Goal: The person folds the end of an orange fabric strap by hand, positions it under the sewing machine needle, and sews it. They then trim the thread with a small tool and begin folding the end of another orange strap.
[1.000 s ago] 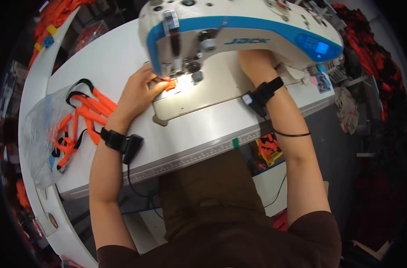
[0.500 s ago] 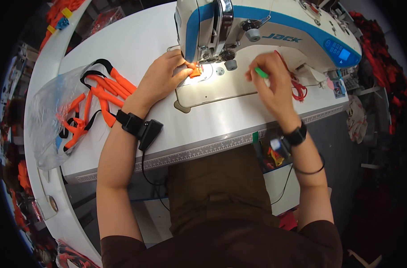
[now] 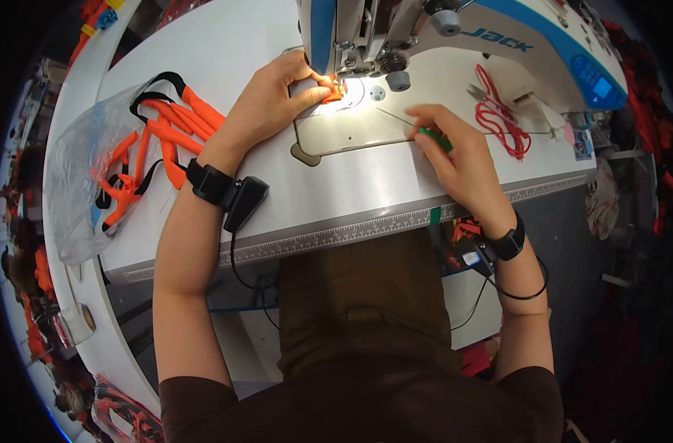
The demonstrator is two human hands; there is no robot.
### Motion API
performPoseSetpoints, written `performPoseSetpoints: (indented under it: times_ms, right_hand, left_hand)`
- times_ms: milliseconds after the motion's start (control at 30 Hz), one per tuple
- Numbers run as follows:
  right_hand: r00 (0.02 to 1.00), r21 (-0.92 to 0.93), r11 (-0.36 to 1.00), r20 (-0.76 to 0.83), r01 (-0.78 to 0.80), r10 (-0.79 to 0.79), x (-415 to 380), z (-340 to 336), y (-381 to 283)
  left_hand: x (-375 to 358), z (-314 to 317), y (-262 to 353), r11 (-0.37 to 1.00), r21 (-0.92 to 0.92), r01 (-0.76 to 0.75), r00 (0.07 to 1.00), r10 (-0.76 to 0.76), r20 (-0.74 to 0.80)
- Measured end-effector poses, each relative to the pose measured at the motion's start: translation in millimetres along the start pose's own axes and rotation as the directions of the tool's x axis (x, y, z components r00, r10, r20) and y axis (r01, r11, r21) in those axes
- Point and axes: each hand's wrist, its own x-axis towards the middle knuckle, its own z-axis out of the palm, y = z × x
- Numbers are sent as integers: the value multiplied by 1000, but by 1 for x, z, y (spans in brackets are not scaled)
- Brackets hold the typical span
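Observation:
At the presser foot of the sewing machine (image 3: 499, 33), my left hand (image 3: 277, 96) pinches a small folded piece of orange fabric (image 3: 332, 90) between thumb and fingers. The fabric lies under the bright lamp beside the needle. To the right, my right hand (image 3: 458, 151) is closed around a green-handled awl (image 3: 434, 139). Its thin metal shaft points left over the machine's metal bed plate (image 3: 351, 136), apart from the fabric. Part of the handle is hidden in my palm.
Orange and black straps (image 3: 178, 125) lie at the left, partly over a clear plastic bag (image 3: 74, 184). A red cord (image 3: 499, 122) and scissor-like metal blades (image 3: 478, 94) lie at the right. A ruler strip (image 3: 314, 235) runs along the table's front edge.
My right hand has lowered and turned, bringing the awl's shaft into view pointing left. My left hand stays on the orange fabric. The whole view has shifted slightly.

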Motion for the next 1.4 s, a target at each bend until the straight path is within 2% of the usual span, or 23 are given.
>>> performPoseSetpoints:
  times_ms: [33, 100, 133, 200, 533, 1033, 1167, 1300, 1400]
  right_hand:
    - [1000, 7, 1000, 6, -6, 6, 4, 5, 1]
    - [958, -184, 940, 87, 286, -274, 20, 11, 8]
    - [958, -180, 942, 88, 284, -273, 26, 17, 9]
    - [924, -216, 898, 75, 382, -375, 36, 27, 11]
    - [951, -152, 942, 118, 300, -284, 48, 30, 12]
    - [943, -188, 924, 78, 333, -324, 51, 34, 20]
    - [947, -158, 934, 75, 320, -312, 50, 31, 19]
    - [957, -118, 952, 104, 283, -271, 48, 28, 15]
    - [949, -124, 942, 90, 313, -303, 49, 30, 17]
  left_hand:
    - [0, 1, 1, 998, -64, 29, 1000, -29, -2]
    - [0, 3, -1, 996, -89, 6, 1000, -7, -13]
    - [0, 2, -1, 994, -94, 54, 999, -54, 4]
    - [0, 1, -2, 989, -97, 107, 994, -105, 27]
    - [1, 1, -4, 996, -11, 85, 996, -84, 23]
    - [2, -2, 7, 991, -6, 136, 989, -135, 56]
    - [2, -2, 4, 989, -48, 142, 988, -138, 74]
    - [1, -2, 8, 989, -8, 150, 987, -150, 58]
    - [2, -1, 6, 990, -30, 135, 989, -133, 61]
